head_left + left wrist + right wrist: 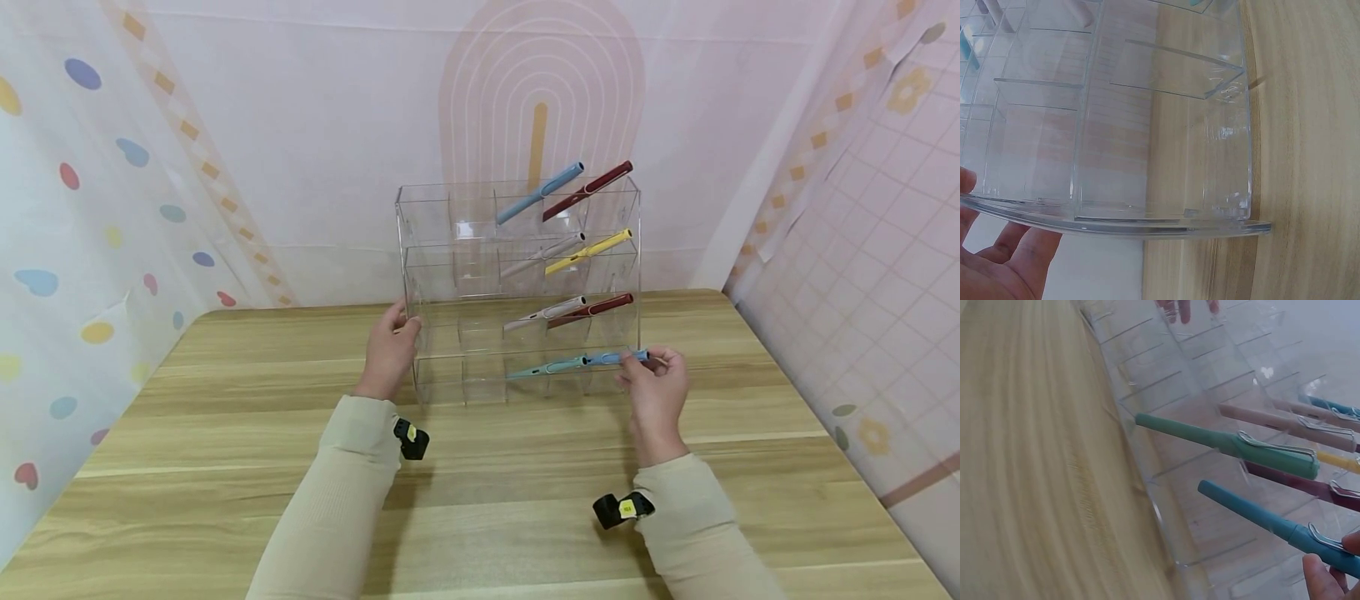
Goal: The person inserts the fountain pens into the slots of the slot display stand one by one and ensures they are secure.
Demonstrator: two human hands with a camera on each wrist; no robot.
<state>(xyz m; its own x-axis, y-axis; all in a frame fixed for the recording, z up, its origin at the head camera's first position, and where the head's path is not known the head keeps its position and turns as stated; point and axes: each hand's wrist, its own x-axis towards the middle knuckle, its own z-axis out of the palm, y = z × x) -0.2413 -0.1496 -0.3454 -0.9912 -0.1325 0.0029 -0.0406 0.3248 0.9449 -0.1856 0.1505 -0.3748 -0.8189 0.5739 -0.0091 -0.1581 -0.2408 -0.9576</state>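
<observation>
A clear acrylic pen rack (483, 357) with several tiers of compartments stands upright on the table. My left hand (390, 354) holds its left side panel, thumb at the front edge and fingers outside, as the left wrist view shows. At the right end of the lowest tier, my right hand (658, 396) pinches a blue pen (1254, 515) near its clip and cap end. Left of that pen, a green pen (549, 367) leans in the same tier. In the right wrist view the blue pen's other end lies over the rack; its exact compartment is unclear.
Higher tiers hold a light blue pen (540, 193), a yellow pen (588, 252), two dark red pens and two pale pens, all slanting up to the right. Behind the wooden table (495, 517) hangs a patterned cloth (315, 150).
</observation>
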